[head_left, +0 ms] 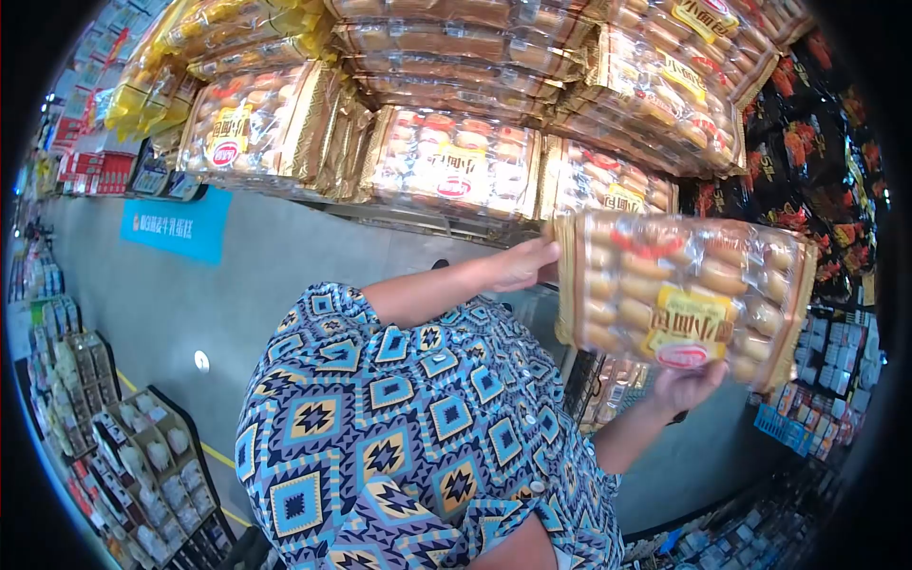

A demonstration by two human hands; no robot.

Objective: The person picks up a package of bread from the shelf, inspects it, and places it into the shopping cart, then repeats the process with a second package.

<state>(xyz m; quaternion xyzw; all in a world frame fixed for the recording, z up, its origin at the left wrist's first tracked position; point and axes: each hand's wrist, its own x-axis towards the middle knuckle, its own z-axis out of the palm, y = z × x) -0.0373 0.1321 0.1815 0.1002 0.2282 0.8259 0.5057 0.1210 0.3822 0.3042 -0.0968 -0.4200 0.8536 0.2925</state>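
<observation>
A large clear pack of small bread rolls (pixel 689 294) with gold edges and a yellow label is tilted in front of my body. My left hand (pixel 525 264) has its fingers closed on the pack's left edge. Under the lower edge, near the red and white logo, my right hand (pixel 689 385) grips the same pack. Just beyond, similar bread packs (pixel 456 166) stand and lie in stacks on a display.
Yellow-wrapped packs (pixel 152 95) sit at the upper left, above a blue sign (pixel 176 226). Black packages (pixel 807 142) fill the right side. A low shelf rack (pixel 157 456) stands at the lower left on the grey floor (pixel 275 247). A blue basket (pixel 784 429) is at the lower right.
</observation>
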